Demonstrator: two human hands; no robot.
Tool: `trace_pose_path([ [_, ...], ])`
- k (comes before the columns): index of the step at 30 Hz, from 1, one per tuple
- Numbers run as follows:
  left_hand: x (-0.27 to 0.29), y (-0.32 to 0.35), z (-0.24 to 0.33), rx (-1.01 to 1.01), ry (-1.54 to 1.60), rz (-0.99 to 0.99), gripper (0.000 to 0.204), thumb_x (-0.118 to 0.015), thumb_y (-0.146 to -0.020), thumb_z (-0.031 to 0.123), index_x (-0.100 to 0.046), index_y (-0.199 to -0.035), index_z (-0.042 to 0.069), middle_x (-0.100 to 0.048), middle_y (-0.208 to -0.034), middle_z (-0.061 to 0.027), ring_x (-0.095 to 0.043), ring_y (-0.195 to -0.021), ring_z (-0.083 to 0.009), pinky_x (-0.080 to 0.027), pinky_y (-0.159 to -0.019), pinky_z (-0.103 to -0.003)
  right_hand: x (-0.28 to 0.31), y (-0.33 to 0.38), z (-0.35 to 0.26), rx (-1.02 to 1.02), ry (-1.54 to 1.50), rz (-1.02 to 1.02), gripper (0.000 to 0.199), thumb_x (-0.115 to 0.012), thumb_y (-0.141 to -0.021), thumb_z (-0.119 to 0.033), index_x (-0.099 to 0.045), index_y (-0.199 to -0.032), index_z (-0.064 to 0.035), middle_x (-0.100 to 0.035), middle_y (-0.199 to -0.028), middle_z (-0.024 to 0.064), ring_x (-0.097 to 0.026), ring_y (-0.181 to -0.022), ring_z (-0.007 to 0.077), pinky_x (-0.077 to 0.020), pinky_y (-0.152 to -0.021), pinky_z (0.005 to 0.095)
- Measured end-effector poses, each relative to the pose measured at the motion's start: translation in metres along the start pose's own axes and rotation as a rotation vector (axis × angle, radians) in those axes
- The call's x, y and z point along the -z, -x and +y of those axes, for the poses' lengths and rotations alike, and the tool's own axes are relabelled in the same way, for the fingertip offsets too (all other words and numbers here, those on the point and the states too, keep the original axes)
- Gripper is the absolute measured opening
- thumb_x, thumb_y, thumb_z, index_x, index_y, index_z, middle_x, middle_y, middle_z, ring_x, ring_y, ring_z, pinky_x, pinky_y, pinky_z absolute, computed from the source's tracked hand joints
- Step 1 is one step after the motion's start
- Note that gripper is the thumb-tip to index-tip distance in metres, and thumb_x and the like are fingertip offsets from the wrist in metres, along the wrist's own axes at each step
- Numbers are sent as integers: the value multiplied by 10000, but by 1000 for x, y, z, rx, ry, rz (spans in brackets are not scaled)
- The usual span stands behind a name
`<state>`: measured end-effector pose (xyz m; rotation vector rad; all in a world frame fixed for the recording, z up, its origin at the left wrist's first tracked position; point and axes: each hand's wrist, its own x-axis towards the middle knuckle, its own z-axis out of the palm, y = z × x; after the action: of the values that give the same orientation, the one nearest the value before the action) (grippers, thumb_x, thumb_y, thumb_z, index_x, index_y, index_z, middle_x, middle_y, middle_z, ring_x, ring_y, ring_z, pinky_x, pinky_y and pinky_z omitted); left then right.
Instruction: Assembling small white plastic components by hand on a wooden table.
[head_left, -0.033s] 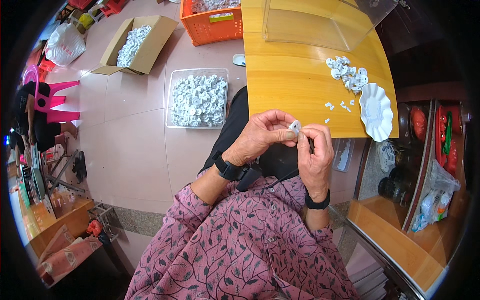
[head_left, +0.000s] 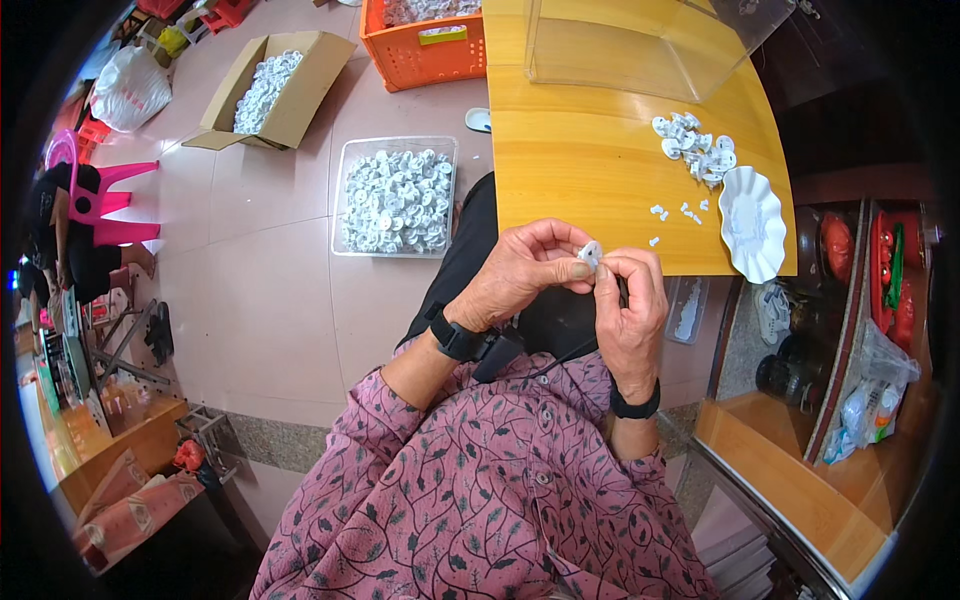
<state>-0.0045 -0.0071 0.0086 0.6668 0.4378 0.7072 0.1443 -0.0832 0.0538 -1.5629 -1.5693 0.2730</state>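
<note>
Both hands pinch one small white plastic disc (head_left: 590, 254) above the lap, just off the wooden table's (head_left: 580, 170) near edge: left hand (head_left: 520, 275) thumb and forefinger closed on it, right hand (head_left: 628, 305) fingertips holding its other side. Likely light, stiff, a bit slick; best gripped by the rim.

A small home workshop: beside the wooden surface (head_left: 600, 170) stand a clear bin (head_left: 395, 200), cardboard box (head_left: 275, 85) and orange crate (head_left: 425, 45) (all holding white parts).

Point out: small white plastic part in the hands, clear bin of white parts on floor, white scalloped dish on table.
Small white plastic part (head_left: 590, 252), head view, its visible face.
Clear plastic bin (head_left: 340, 205), head view, left wall.
White scalloped dish (head_left: 752, 222), head view, centre.
</note>
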Motion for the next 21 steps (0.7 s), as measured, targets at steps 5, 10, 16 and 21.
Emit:
trace_pose_path([
  [5, 1, 2, 1, 7, 9, 3, 295, -718, -889, 34, -611, -1149, -55, -690, -1041, -121, -700, -907, -178, -608, -826, -310, 1, -1, -2, -43, -57, 2, 94, -650, -874, 21, -593, -945, -3, -603, -953, 140, -624, -849, 283, -508, -745, 361],
  [10, -1, 2, 3, 9, -11, -12, 304, -722, -878, 20, -613, -1152, -55, -698, -1030, -127, -708, -879, -177, -608, -812, -304, 1, 0, -1, -97, -99, 7, 86, -667, -868, 12, -601, -923, 1, -607, -937, 130, -628, -843, 259, -509, -744, 346],
  [16, 0, 3, 3, 0, -26, -21, 295, -726, -870, 8, -621, -1140, -50, -705, -1011, -123, -709, -872, -169, -606, -800, -291, 2, -1, -2, -115, -105, 3, 86, -675, -860, 13, -604, -907, 2, -607, -919, 123, -629, -831, 249, -508, -743, 338],
  [21, 1, 2, 3, 14, 10, -11, 281, -718, -887, 29, -619, -1139, -46, -705, -1008, -122, -712, -861, -171, -610, -798, -295, 0, 1, 2, -150, -171, -5, 73, -669, -872, 9, -603, -902, 4, -611, -922, 107, -619, -834, 219, -502, -748, 322],
])
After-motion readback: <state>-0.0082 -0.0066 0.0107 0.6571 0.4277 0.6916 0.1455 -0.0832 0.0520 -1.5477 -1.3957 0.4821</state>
